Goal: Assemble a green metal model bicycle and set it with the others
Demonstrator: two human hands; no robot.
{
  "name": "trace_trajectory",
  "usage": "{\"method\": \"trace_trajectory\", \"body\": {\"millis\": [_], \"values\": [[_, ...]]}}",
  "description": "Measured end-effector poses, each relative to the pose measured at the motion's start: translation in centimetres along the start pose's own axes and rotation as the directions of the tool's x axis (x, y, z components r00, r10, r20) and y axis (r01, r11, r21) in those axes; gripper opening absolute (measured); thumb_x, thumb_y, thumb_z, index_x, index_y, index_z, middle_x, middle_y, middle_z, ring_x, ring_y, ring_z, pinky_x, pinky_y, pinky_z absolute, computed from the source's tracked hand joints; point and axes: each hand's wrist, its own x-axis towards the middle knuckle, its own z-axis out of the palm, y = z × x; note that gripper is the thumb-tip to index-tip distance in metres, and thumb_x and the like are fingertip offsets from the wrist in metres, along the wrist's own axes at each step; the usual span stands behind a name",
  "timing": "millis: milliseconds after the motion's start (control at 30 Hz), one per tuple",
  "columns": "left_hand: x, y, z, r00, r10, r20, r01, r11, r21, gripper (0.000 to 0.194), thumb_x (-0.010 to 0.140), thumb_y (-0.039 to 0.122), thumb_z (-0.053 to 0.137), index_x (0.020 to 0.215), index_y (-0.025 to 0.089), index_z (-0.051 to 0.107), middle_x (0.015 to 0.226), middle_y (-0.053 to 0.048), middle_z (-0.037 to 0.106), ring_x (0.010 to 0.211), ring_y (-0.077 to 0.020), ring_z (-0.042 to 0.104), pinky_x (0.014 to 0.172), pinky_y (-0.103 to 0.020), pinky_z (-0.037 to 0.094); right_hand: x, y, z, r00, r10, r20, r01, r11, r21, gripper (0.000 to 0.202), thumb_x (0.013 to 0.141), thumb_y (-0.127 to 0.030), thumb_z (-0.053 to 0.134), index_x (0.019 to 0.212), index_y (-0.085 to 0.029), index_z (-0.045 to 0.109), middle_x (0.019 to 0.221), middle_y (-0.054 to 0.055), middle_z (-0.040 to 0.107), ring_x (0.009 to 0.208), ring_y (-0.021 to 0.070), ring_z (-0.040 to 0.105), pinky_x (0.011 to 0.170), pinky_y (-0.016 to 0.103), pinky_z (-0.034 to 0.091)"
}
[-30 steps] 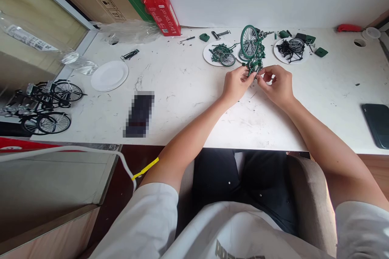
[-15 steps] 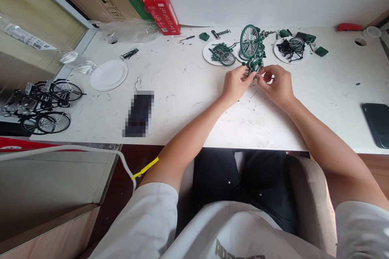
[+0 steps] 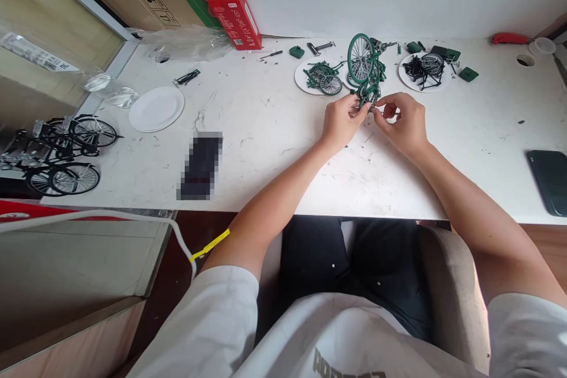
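A green model bicycle [image 3: 361, 59] with a large spoked wheel is tilted up above the table's far middle. My left hand [image 3: 342, 121] is closed on its near end, thumb and fingers pinching the green frame. Close by on the right, my right hand [image 3: 402, 121] has thumb and index finger pinched together at the same end of the bicycle. Whatever lies between those right fingertips is too small to make out. Behind the bicycle, a white plate carrying green parts is mostly hidden.
Plates of green bicycle parts [image 3: 325, 78] and black bicycle parts [image 3: 425, 68] flank the model. Black model bicycles [image 3: 66, 153] stand at the left, near a white plate [image 3: 156, 109]. A screwdriver [image 3: 271, 55] and green boxes lie at the back; a phone [image 3: 549, 182] rests far right.
The bicycle has tipped very slightly in my hands. Both hands keep their pinching hold at almost the same spot, and the whole view has shifted a little.
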Motion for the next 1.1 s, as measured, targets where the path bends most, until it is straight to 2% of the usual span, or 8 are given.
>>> {"method": "trace_trajectory", "body": {"millis": [333, 533, 833, 1100], "values": [[0.0, 0.1, 0.0, 1.000, -0.009, 0.017, 0.010, 1.000, -0.008, 0.027, 0.106, 0.038, 0.079, 0.090, 0.020, 0.067, 0.091, -0.004, 0.082, 0.082, -0.0161, 0.083, 0.072, -0.023, 0.060, -0.1, 0.2, 0.1, 1.000, -0.027, 0.005, 0.027, 1.000, -0.001, 0.009, 0.099, -0.030, 0.072, 0.107, -0.027, 0.075, 0.083, 0.005, 0.071, 0.082, 0.0257, 0.069, 0.077, 0.043, 0.054], [0.0, 1.1, -0.1, 0.998, -0.046, 0.044, 0.045, 0.999, 0.020, 0.033, 0.106, 0.046, 0.080, 0.088, 0.020, 0.069, 0.091, -0.006, 0.082, 0.082, -0.0159, 0.082, 0.074, -0.023, 0.062, 0.0, -0.7, -0.2, 0.997, 0.053, 0.056, -0.048, 0.995, -0.086, 0.011, 0.100, -0.039, 0.070, 0.105, -0.028, 0.072, 0.084, 0.006, 0.074, 0.085, 0.0270, 0.069, 0.078, 0.043, 0.054], [-0.1, 1.5, -0.1, 0.997, -0.062, 0.043, 0.061, 0.998, 0.019, 0.031, 0.103, 0.041, 0.083, 0.086, 0.019, 0.068, 0.089, -0.006, 0.081, 0.083, -0.0174, 0.083, 0.073, -0.024, 0.064, 0.0, -1.2, -0.2, 0.997, 0.048, 0.065, -0.035, 0.981, -0.190, 0.014, 0.103, -0.043, 0.067, 0.103, -0.028, 0.067, 0.082, 0.006, 0.070, 0.088, 0.0271, 0.067, 0.065, 0.038, 0.041], [-0.1, 1.3, 0.0, 0.998, -0.057, 0.040, 0.056, 0.998, 0.009, 0.029, 0.103, 0.035, 0.082, 0.084, 0.020, 0.065, 0.087, -0.005, 0.080, 0.084, -0.0170, 0.084, 0.075, -0.023, 0.064, 0.1, -1.4, -0.3, 0.996, 0.009, 0.084, 0.011, 0.973, -0.232, 0.021, 0.108, -0.047, 0.063, 0.101, -0.027, 0.065, 0.086, 0.008, 0.070, 0.091, 0.0285, 0.064, 0.062, 0.037, 0.036]]}}
